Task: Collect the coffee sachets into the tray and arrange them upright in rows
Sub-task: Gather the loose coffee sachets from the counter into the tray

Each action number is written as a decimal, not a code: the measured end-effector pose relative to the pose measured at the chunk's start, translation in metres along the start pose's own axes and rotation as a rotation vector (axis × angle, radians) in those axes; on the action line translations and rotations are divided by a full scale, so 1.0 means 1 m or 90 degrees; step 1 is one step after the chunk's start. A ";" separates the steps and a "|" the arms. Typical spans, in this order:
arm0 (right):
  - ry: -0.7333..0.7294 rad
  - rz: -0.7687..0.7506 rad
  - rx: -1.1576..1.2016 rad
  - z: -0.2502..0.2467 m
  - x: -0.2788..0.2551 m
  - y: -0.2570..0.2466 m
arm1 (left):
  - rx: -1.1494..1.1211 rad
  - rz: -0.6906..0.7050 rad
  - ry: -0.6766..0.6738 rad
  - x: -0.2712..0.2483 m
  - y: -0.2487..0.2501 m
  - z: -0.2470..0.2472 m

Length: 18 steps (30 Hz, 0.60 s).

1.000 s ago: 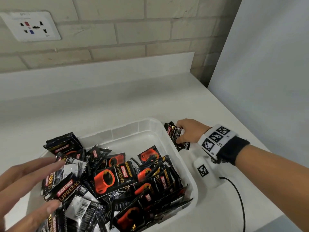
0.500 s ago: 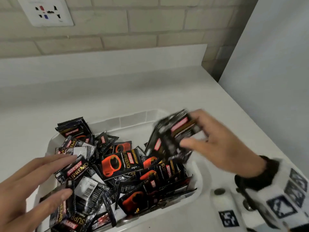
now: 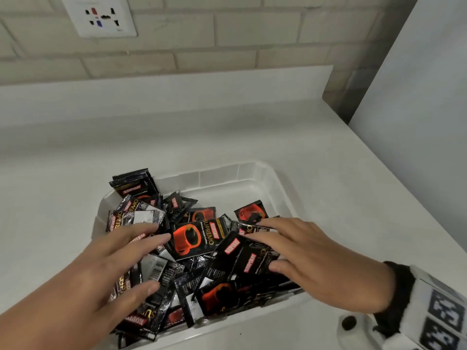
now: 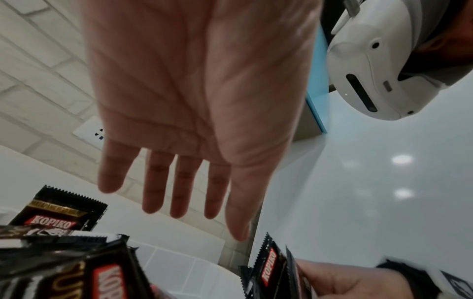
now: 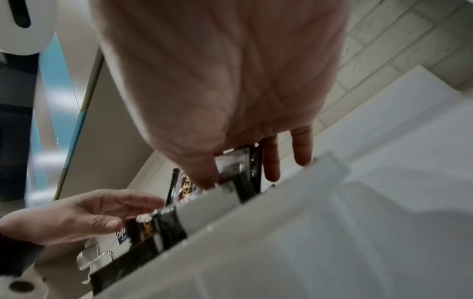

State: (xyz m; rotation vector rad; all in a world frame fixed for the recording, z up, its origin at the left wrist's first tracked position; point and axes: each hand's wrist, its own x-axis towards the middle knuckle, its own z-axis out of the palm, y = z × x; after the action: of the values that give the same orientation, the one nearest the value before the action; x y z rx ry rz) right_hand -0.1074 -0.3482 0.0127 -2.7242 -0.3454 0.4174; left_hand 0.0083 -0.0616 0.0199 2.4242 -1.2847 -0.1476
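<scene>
sachets [image 3: 192, 238]: "KOPIKO" red label | "SUPREMO" gold txt

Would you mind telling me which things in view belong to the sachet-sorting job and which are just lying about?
Belonging to the job:
- coffee sachets, heaped loosely, not yet in rows
- tray holding them
- left hand, fingers straight over the heap
- right hand, holding a few sachets

Just there:
- wall socket
- white counter
- brick wall
</scene>
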 end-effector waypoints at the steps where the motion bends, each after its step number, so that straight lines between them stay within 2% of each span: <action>1: -0.010 -0.002 0.004 0.001 -0.001 0.000 | -0.010 -0.024 0.017 0.001 -0.002 -0.002; 3: -0.046 0.007 -0.002 -0.001 -0.002 -0.003 | -0.058 -0.072 0.024 0.000 -0.016 -0.010; 7: -0.112 0.017 -0.021 -0.003 -0.001 -0.005 | -0.029 -0.136 0.016 0.006 -0.057 -0.031; 10: -0.103 0.039 0.012 -0.009 0.001 -0.002 | -0.079 -0.155 0.026 0.020 -0.066 -0.051; 13: -0.049 0.059 0.134 -0.023 0.002 0.003 | -0.091 -0.114 0.041 0.043 -0.058 -0.057; 15: 0.000 0.060 0.204 -0.032 0.004 0.008 | -0.092 -0.084 -0.008 0.060 -0.046 -0.055; 18: 0.022 0.123 0.242 -0.050 0.017 0.015 | -0.075 -0.032 -0.140 0.086 -0.020 -0.044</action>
State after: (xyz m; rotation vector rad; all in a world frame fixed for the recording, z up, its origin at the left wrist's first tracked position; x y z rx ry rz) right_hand -0.0727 -0.3729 0.0474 -2.3935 0.0111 0.4374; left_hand 0.0844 -0.1089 0.0599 2.3912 -1.2667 -0.5014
